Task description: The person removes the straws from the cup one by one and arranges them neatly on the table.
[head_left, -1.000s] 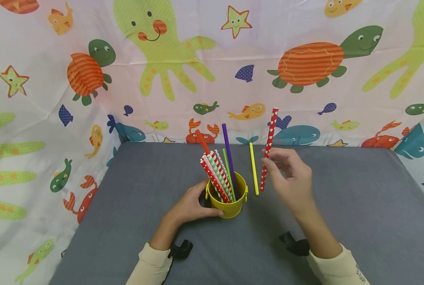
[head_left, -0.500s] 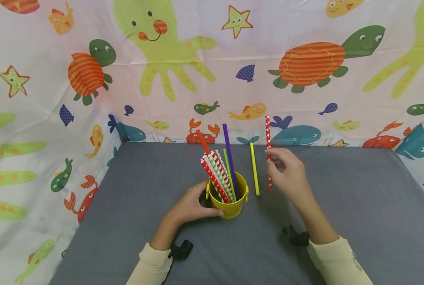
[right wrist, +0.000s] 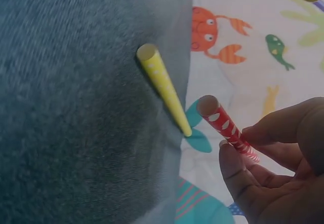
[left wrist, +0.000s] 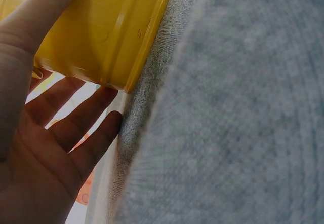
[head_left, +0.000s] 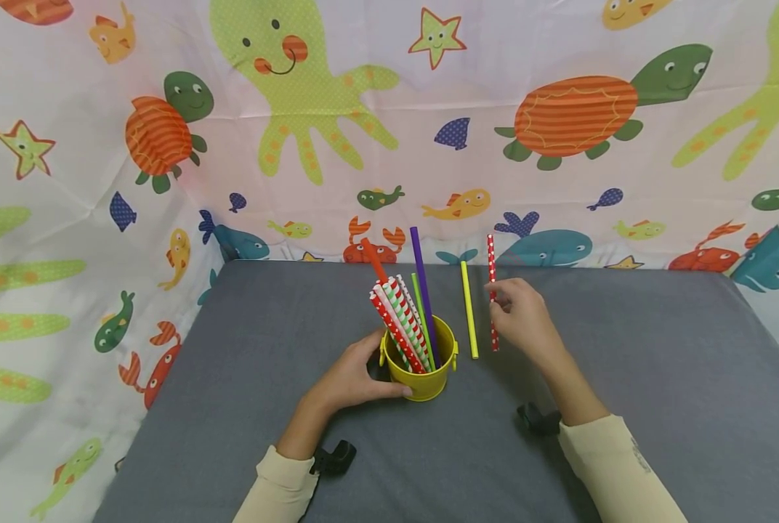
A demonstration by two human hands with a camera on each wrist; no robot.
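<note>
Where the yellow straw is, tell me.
In the head view, the yellow straw lies on the gray cloth, between the yellow bucket on its left and the red straw the right hand pinches.

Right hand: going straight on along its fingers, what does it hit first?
Probably the yellow straw, just left of the pinched red straw. The right hand looks raised in the right wrist view, so it may pass over instead.
</note>
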